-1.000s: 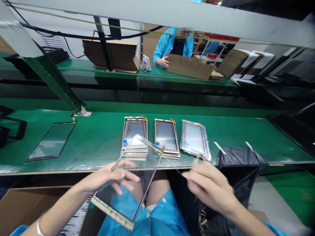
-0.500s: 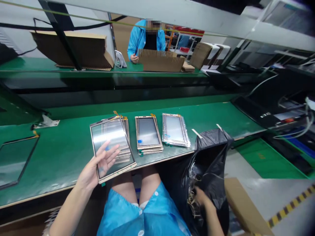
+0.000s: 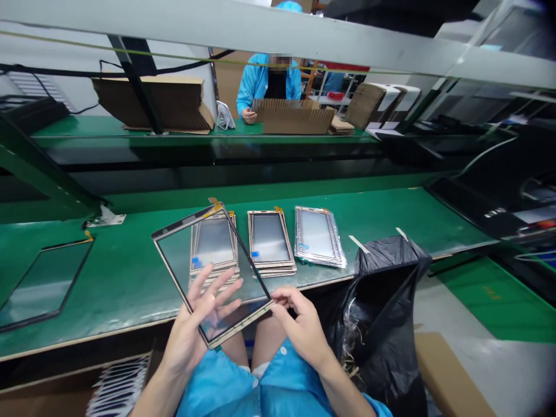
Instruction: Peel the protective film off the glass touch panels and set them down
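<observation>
My left hand (image 3: 191,327) holds up a thin touch panel (image 3: 176,255), a clear glass sheet with a dark border and a pale lower strip. The panel is tilted, its fingers spread and visible through the glass. At its lower right corner, my right hand (image 3: 302,327) pinches the edge between thumb and fingers. Beyond lie a left stack of panels (image 3: 212,246), partly behind the held one, a middle stack (image 3: 270,237) and a right stack (image 3: 319,231) in clear plastic film. Another dark-bordered panel (image 3: 47,278) rests at the bench's left.
A black bag (image 3: 384,324) hangs taped to the front edge of the green bench (image 3: 125,272), with crumpled scraps inside. A cardboard box (image 3: 452,373) stands beside it on the floor. Across the bench, a person in blue (image 3: 254,81) sits behind a slotted carton (image 3: 299,119).
My right hand has come out of the black bag to the panel's lower right corner. The panel has turned and moved slightly to the right and down. The view has shifted.
</observation>
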Demonstrator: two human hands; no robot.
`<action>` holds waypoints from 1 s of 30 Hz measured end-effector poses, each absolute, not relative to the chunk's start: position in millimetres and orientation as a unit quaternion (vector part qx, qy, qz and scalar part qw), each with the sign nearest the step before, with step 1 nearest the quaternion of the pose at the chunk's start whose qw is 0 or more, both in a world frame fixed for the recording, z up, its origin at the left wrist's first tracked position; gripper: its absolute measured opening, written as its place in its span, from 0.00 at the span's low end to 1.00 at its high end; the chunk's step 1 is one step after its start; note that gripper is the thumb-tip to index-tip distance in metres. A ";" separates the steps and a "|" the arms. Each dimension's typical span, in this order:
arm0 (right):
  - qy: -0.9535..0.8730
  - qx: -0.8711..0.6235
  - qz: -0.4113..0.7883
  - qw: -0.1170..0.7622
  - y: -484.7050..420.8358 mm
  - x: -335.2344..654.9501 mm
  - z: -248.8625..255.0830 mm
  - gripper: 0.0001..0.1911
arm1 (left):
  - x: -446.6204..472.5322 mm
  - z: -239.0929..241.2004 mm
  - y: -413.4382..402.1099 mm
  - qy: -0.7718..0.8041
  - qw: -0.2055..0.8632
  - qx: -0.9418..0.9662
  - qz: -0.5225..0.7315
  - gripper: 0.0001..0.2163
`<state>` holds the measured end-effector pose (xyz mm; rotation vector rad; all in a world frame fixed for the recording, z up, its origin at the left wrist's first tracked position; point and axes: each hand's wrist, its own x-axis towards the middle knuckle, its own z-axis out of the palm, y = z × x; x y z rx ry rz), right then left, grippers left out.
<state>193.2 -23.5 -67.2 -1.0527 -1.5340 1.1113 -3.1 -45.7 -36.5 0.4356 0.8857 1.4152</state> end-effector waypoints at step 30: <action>-0.614 -0.378 0.573 0.389 -7.7 138.2 -61.0 0.07 | -34.9 -49.2 -72.6 0.377 0.583 0.188 0.695 0.25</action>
